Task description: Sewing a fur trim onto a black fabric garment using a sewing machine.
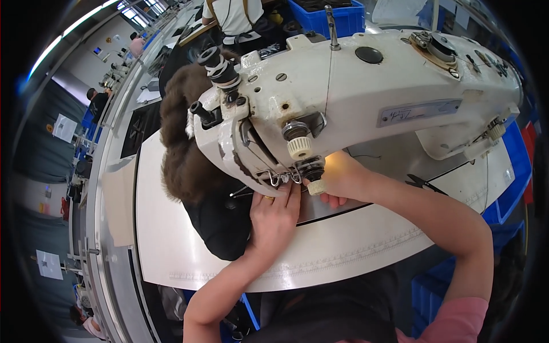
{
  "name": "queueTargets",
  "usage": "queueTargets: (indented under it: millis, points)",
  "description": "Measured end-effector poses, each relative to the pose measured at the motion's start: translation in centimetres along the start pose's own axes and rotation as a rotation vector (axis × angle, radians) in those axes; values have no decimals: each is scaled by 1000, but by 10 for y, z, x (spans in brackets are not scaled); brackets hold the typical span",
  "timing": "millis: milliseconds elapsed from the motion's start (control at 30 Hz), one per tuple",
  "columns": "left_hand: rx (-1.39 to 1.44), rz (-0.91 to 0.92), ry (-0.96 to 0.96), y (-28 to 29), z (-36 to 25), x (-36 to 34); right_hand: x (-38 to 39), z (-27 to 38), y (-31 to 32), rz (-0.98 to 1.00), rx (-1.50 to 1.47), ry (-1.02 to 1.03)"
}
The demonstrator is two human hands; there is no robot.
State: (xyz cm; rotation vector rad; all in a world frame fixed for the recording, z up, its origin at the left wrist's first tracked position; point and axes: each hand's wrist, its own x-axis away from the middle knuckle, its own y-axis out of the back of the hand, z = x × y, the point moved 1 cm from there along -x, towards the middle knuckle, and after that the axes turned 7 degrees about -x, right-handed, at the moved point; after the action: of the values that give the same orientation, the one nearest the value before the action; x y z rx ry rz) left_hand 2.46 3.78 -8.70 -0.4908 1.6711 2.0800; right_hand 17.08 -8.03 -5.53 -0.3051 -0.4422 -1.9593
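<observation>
Black piece with brown fur (216, 226) is on the desk (354, 251), bunched beside the needle end of the sewing machine (354, 74). Looks mid-job to me; what's done or left is hidden. Left hand (274, 220) lies against it, fingers together; right hand (346, 178) curls nearby. Can't tell either grip. Far blue bin (337, 22) holds dark stuff.

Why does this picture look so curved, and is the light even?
In the head view, the fisheye lens bends straight edges, such as the white table's near one, and leaves the corners black; a warm glow washes over the right hand, its source hidden; small glare spots mark the sewing machine; the distant person in black looks small and soft.
</observation>
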Motion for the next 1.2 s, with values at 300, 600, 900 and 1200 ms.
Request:
queueTargets:
  millis: [300, 600, 900, 1200]
  points:
    - [-90, 42, -2, 8, -9, -1, 2, -1, -6, -102, 112, 150]
    - [-63, -2, 11, 5, -12, 5, -1, -2, -3, -19, -30, 23]
    - [-34, 32, 2, 5, -2, 1, 8, -7, -7, -103, -14, 115]
    - [-165, 397, -27, 61, 6, -29, 29, -55, -47, -439, 686, 1003]
